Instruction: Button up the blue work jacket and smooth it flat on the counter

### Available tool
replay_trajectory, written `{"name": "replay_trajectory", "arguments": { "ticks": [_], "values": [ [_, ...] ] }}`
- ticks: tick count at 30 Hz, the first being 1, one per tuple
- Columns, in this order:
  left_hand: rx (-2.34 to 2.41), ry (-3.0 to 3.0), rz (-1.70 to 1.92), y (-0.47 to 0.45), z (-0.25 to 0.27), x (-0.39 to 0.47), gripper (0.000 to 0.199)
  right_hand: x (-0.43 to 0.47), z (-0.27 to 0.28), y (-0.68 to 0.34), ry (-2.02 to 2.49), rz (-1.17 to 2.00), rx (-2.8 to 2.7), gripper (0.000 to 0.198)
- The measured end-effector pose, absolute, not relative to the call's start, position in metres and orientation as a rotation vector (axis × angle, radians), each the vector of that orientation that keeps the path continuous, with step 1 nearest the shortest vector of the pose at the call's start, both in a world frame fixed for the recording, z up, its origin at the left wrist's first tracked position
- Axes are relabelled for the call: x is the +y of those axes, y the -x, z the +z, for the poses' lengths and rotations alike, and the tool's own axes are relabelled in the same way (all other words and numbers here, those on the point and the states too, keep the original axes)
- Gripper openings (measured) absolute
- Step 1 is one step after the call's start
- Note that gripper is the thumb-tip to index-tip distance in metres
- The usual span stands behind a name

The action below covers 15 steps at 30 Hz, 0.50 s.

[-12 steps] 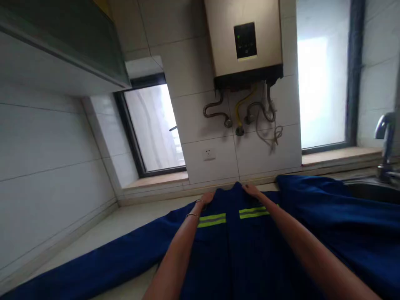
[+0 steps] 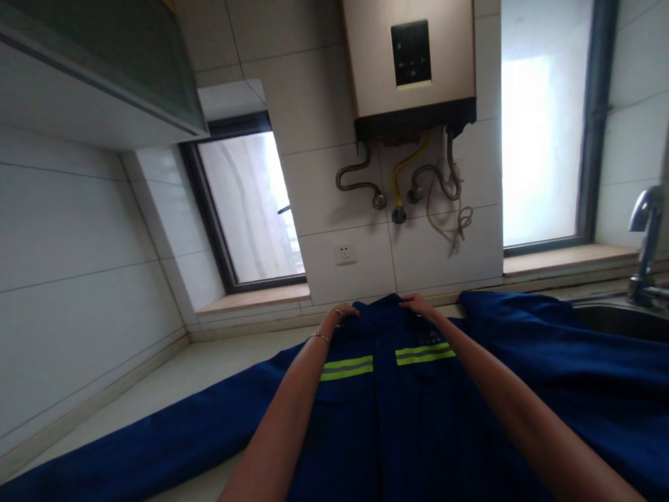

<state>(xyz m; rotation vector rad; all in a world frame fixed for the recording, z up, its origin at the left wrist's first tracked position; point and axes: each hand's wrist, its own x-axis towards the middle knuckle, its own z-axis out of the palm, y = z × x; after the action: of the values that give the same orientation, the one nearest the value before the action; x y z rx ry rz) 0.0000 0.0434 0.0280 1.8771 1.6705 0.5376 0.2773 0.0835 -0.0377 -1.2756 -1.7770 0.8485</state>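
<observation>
A dark blue work jacket [image 2: 355, 425] with yellow-green reflective strips lies front side up, its collar toward the wall. My left hand [image 2: 345, 312] is closed on the left side of the collar, and bracelets circle that wrist. At the collar's right side, my right hand [image 2: 417, 305] pinches the cloth edge. One sleeve stretches out to the lower left. On the right, the blue cloth is bunched up and spreads toward the sink. My forearms cover parts of the chest, and some fingertips are hidden in the fabric.
The jacket rests on a pale countertop [image 2: 224, 362] against a tiled wall. A water heater [image 2: 412, 63] with hoses hangs above, over a wall socket [image 2: 345, 254]. At right are a sink [image 2: 627, 319] and a faucet [image 2: 645, 237]. A cabinet [image 2: 99, 70] overhangs the upper left.
The collar has shifted slightly up toward the wall, and its top edge looks flatter between my hands. Both hands stay at the collar. The camera view has moved a little.
</observation>
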Motion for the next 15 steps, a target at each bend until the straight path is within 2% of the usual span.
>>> {"name": "replay_trajectory", "arguments": {
  "ticks": [4, 11, 15],
  "values": [
    [1.548, -1.917, 0.662, 0.004, 0.031, 0.046, 0.026, 0.083, -0.028, -0.283, 1.221, 0.79, -1.692, 0.032],
    [1.472, -2.026, 0.912, 0.002, 0.032, 0.037, 0.054, 0.063, -0.029, -0.262, 1.303, 0.505, -1.54, 0.035],
    [1.826, -2.189, 1.097, -0.019, 0.011, 0.022, 0.066, 0.044, -0.034, -0.236, 1.574, 0.152, -1.567, 0.05]
  ]
}}
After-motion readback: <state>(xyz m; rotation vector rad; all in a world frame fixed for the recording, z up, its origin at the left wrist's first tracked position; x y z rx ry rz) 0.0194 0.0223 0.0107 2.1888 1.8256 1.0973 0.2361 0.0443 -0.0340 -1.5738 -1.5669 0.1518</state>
